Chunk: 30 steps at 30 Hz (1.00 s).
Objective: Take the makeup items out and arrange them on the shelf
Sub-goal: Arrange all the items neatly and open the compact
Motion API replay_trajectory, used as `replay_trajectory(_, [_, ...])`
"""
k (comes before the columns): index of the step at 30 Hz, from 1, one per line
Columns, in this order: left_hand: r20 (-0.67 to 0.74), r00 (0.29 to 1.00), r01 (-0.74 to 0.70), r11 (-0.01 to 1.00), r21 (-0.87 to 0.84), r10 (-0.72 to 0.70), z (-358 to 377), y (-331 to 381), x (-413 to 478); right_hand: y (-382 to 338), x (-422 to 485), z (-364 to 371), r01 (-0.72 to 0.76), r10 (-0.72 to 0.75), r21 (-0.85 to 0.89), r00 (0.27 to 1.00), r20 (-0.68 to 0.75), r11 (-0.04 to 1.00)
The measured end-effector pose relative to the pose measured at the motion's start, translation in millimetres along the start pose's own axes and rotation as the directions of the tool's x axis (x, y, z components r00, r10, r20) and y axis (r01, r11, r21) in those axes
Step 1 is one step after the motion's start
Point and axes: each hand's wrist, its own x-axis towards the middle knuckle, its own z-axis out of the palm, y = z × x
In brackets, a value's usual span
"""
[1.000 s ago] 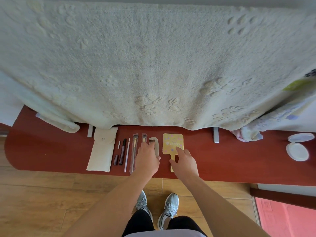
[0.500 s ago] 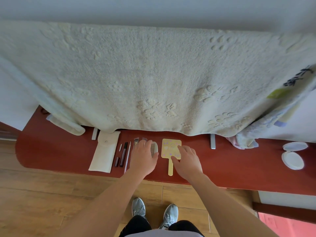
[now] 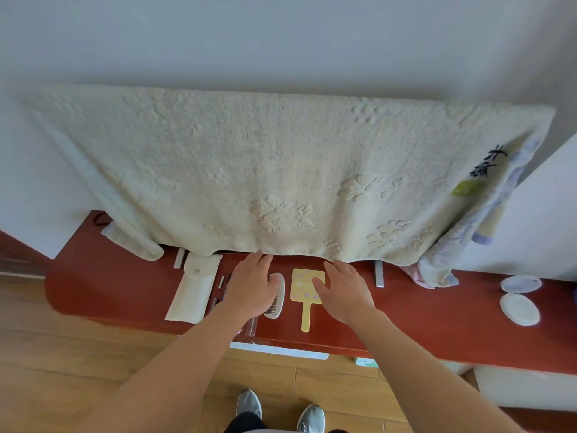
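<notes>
Laying open hands flat, we touched comb (image 3: 278, 295) with left hand (image 3: 252, 286), mirror (image 3: 300, 284) with right hand (image 3: 344, 290), apparently straightening the shelf (image 3: 437, 323) row

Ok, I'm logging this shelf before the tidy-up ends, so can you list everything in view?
towel: one, cream, hung across the wall
shelf: one, red, under the towel
patterned cloth: one, pale, right of the towel
pouch: one, white, shelf's left part
slim tools: count hidden, dark and pale, beside pouch
comb: one, white, shelf's middle
hand mirror: one, yellow, right of comb
round discs: two, white, shelf's right end
brackets: two, grey, shelf's back
shoes: two, grey, on wooden floor
left hand: flat over tools and comb
right hand: flat, thumb over mirror
</notes>
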Motion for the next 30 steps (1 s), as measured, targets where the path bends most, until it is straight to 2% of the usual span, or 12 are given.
replay_trajectory(6, [-0.004, 0.998, -0.058, 0.997, 0.045, 0.058, -38.5, 7.2, -5.6, -14.2, -4.5, -34.1, 0.056, -0.056, -0.009, 0.998, -0.011, 0.998])
replay_trajectory(10, [-0.018, 0.996, -0.09, 0.994, 0.062, 0.091, -59.2, 7.8, -10.6, -24.6, -10.3, -54.0, 0.102, -0.108, -0.09, 0.991, -0.075, 0.991])
replay_trajectory(15, [-0.058, 0.982, -0.172, 0.98, 0.103, 0.179, -80.5, 5.8, -13.1, -39.7, -24.7, -71.9, 0.079, -0.112, -0.189, 0.979, -0.172, 0.979])
replay_trajectory(23, [-0.059, 0.931, -0.349, 0.926, 0.14, 0.36, -95.9, 2.6, -18.2, -64.8, -67.6, -71.2, -0.052, 0.011, -0.149, 0.965, -0.261, 0.987])
replay_trajectory(30, [-0.017, 0.882, -0.466, 0.877, 0.116, 0.471, -88.2, 30.7, -35.2, -59.7, -114.5, -63.7, -0.174, 0.127, -0.118, 0.936, -0.327, 0.978])
